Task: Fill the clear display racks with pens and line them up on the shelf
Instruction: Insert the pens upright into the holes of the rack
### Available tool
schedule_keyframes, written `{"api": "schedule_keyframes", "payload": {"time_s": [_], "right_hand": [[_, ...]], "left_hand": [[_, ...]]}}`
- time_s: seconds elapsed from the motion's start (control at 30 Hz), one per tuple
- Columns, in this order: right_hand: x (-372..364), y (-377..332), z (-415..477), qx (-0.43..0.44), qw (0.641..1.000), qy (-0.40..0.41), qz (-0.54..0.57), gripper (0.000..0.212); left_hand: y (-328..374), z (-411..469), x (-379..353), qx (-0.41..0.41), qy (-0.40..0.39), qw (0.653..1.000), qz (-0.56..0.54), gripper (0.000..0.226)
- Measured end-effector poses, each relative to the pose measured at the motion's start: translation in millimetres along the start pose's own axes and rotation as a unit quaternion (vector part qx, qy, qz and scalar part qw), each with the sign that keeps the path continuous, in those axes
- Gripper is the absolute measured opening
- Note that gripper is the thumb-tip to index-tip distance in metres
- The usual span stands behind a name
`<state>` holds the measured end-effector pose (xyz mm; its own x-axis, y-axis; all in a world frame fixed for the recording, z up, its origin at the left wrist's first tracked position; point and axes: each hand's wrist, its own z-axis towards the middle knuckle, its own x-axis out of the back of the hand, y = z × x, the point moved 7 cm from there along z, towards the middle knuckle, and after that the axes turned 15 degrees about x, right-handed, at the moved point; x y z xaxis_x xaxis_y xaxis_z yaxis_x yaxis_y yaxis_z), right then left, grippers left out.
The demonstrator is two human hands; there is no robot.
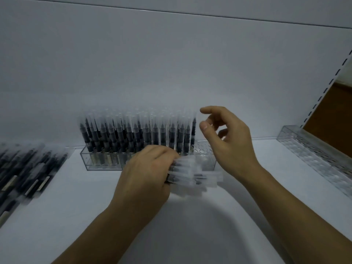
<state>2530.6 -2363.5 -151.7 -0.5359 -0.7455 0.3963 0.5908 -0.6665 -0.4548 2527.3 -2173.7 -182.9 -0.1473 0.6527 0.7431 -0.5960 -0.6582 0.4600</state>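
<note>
A clear display rack (89,161) stands on the white shelf (190,225) against the back wall. Several black pens with frosted caps (133,132) stand upright in most of its holes; a few holes at its right end (202,149) are bare. My left hand (144,174) grips a bundle of pens (194,176), their clear caps pointing right, just in front of the rack. My right hand (228,136) hovers above the rack's right end, fingers apart and curled, holding nothing.
A heap of loose black pens (24,172) lies on the shelf at the left. A second clear rack (320,155) with no pens sits at the right, angled along the shelf side. A slotted shelf upright (331,80) rises at the far right.
</note>
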Motion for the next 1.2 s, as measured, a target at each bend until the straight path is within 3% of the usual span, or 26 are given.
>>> {"api": "schedule_keyframes", "payload": {"time_s": [0.07,0.17,0.3,0.4,0.5,0.6,0.73,0.83,0.93,1.07,1.2], "right_hand": [[3,-11,-3,-0.004,0.998,-0.002,0.07,0.012],[-9,-28,-3,-0.014,0.978,-0.042,0.202,0.016],[-25,-39,-10,-0.027,0.954,-0.093,0.283,0.021],[-26,-40,-12,-0.035,0.951,-0.097,0.291,0.018],[-25,-36,-12,-0.035,0.967,-0.096,0.232,0.015],[-22,-30,-12,-0.043,0.979,-0.092,0.177,0.03],[-26,-23,-12,-0.044,0.977,-0.131,0.165,0.018],[-27,-20,-12,-0.06,0.971,-0.138,0.185,0.006],[-15,-14,-7,-0.102,0.964,-0.083,0.23,0.008],[0,-6,-2,-0.182,0.916,0.026,0.356,0.01],[9,-2,3,-0.188,0.898,0.081,0.388,0.015]], "left_hand": [[-7,3,11,0.033,0.023,0.997,-0.059,0.018],[-8,2,26,0.093,0.059,0.985,-0.136,0.008],[0,-2,6,0.171,-0.035,0.898,-0.405,0.013],[1,-3,-11,0.176,-0.077,0.865,-0.463,0.015],[-3,-2,-20,0.198,-0.107,0.84,-0.493,0.02],[-4,-2,-22,0.221,-0.117,0.824,-0.509,0.02],[-4,-1,-23,0.214,-0.123,0.818,-0.52,0.017],[-4,-1,-21,0.21,-0.109,0.834,-0.498,0.014],[-11,0,-19,0.218,-0.077,0.837,-0.496,0.012],[-17,0,-18,0.225,-0.068,0.845,-0.48,0.007],[-18,1,-20,0.225,-0.07,0.852,-0.469,0.009]]}}
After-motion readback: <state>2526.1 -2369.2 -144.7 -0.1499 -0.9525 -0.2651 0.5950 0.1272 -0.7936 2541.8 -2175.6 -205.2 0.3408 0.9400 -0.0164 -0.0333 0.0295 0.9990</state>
